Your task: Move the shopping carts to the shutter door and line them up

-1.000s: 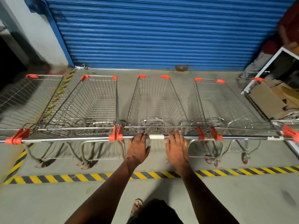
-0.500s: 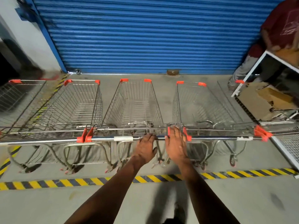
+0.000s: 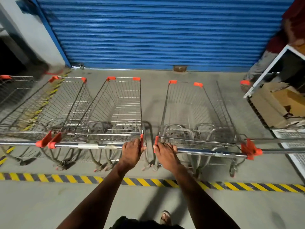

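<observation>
A sandalled foot [image 3: 165, 217] stands at 6 o'clock on bare concrete floor [image 3: 33, 207]. Beyond it a yellow-and-black hazard stripe [image 3: 71, 178] crosses the full width. The left hand [image 3: 132, 152] curls over the right end of one cart handle [image 3: 89, 145]; the right hand [image 3: 166, 153] curls over the left end of the next cart's handle [image 3: 211, 152] — a narrow gap separates the two carts. The left-held cart [image 3: 118, 109] sits close against its neighbour [image 3: 66, 106] at 10 o'clock; the right-held cart [image 3: 196, 111] lies at 1 o'clock. Open floor separates the cart noses from the blue shutter door [image 3: 148, 30] at 12 o'clock. At 2 o'clock a white frame [image 3: 264, 75] with cardboard boxes [image 3: 277, 104] bounds the right side — another person [image 3: 280, 42] crouches behind it.
</observation>
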`<state>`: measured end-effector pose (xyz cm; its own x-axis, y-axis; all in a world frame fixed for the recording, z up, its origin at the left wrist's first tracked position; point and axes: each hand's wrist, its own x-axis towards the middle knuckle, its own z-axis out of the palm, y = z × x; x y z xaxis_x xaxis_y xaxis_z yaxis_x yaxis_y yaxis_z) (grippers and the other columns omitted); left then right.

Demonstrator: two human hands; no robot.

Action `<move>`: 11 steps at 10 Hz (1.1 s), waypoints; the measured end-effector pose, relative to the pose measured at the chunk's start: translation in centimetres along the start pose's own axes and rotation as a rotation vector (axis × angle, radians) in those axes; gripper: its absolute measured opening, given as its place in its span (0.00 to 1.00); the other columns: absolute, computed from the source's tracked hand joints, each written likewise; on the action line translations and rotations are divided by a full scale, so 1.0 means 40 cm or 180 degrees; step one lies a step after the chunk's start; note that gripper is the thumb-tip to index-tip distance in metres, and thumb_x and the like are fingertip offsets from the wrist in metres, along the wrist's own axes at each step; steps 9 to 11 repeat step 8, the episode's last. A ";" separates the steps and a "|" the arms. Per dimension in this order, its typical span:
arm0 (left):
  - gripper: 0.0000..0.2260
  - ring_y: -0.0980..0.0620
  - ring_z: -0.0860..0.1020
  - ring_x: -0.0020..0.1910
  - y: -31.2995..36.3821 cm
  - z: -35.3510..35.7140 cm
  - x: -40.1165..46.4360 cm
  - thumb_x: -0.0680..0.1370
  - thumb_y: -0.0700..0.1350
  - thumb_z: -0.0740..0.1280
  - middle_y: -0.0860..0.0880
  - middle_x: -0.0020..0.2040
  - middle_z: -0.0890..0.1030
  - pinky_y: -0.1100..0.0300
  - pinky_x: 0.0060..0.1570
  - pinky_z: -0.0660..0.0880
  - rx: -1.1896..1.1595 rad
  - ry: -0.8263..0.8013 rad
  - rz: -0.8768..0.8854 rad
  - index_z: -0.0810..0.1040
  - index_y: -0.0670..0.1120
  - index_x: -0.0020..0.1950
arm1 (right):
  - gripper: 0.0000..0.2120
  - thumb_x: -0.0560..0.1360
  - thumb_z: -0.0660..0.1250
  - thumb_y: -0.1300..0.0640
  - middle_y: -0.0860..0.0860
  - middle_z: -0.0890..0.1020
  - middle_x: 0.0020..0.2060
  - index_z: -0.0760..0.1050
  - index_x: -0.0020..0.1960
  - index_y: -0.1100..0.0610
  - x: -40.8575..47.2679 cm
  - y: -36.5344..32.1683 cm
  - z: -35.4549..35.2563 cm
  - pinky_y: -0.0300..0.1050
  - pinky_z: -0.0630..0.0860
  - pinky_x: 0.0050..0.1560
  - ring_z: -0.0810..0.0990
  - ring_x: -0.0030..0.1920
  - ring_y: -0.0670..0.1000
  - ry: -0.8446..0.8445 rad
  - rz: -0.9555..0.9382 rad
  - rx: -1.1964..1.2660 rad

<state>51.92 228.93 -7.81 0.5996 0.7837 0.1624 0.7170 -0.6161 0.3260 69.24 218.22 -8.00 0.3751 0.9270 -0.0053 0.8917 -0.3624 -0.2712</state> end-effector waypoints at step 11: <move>0.21 0.48 0.77 0.61 0.064 -0.119 0.005 0.81 0.60 0.55 0.52 0.62 0.76 0.51 0.58 0.73 -0.0029 -0.0020 0.0137 0.68 0.52 0.71 | 0.23 0.83 0.50 0.44 0.54 0.82 0.54 0.79 0.60 0.54 0.024 -0.030 -0.085 0.52 0.75 0.64 0.81 0.58 0.56 0.0392 -0.0249 -0.0318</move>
